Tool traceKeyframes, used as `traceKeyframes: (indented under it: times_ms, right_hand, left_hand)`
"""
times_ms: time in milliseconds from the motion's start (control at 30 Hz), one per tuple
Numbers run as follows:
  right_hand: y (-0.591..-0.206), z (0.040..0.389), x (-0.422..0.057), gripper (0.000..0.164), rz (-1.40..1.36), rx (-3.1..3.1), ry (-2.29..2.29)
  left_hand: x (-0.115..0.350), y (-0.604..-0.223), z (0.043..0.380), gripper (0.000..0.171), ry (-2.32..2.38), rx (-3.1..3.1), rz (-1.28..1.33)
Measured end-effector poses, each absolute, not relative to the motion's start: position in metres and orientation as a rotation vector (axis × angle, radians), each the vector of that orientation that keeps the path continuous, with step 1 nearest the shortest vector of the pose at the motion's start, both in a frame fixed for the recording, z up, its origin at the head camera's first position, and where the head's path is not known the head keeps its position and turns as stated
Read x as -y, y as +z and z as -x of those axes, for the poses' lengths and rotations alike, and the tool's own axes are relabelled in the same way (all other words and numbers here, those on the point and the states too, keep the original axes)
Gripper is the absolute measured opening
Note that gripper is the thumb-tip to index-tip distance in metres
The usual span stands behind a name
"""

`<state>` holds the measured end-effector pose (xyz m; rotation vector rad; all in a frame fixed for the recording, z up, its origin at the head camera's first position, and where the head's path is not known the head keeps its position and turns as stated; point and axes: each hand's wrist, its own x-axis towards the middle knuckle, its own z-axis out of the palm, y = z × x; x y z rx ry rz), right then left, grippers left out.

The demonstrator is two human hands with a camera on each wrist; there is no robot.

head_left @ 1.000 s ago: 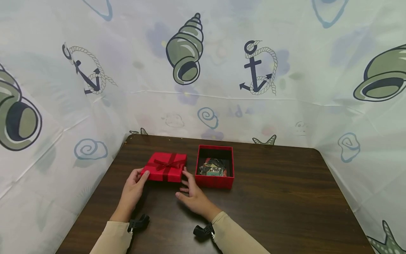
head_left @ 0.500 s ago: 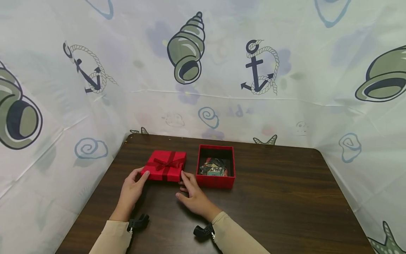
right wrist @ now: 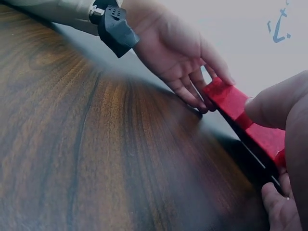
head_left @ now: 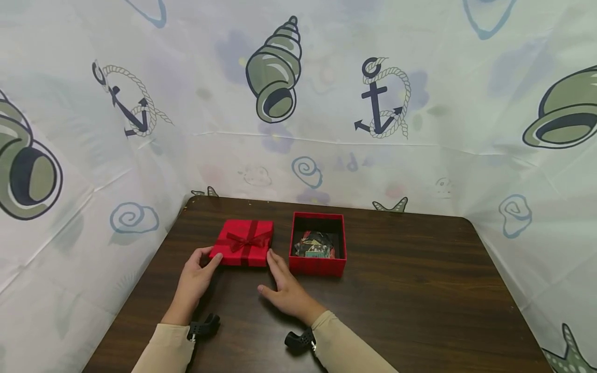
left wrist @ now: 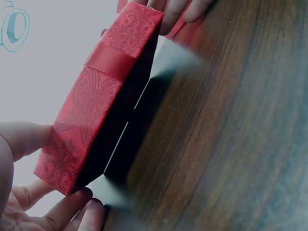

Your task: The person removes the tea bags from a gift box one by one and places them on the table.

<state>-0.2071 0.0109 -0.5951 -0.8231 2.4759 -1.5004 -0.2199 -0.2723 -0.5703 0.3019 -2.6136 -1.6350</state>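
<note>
A red gift box lid with a dark red ribbon bow lies low over the table at left of centre. My left hand grips its near left corner, thumb on the near side and fingers around the corner. In the left wrist view a dark strip shows beneath the lid's patterned side. My right hand touches the near right corner with extended fingers, its thumb apart from the lid in the head view. Right of the lid stands the red box base, topless, holding dark, multicoloured packets.
The brown wood-grain table has rounded far corners and backs onto a white printed cloth. Black wrist devices sit on both wrists. The box base stands close beside my right fingertips.
The lid has shifted slightly away from me and sits straighter. My right fingers have closed up against its right corner; the left hand keeps its grip. The box base stays put.
</note>
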Motion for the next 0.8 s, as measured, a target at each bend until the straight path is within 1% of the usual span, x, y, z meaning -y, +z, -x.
traceKeyframes:
  times_ms: [367, 667, 800]
  right_hand:
    - [-0.5953, 0.208, -0.0107, 0.089, 0.895, -2.486, -1.49]
    - [-0.5944, 0.2081, -0.0122, 0.085, 0.904, -2.489, -1.477]
    - [-0.5942, 0.2076, -0.0122, 0.083, 0.912, -2.481, -1.496]
  left_hand:
    - [0.2732, -0.5713, 0.2223, 0.056, -1.632, 2.621, -0.26]
    - [0.2738, -0.57, 0.2213, 0.058, -1.626, 2.636, -0.246]
    - [0.2736, -0.5698, 0.2207, 0.056, -1.658, 2.61, -0.243]
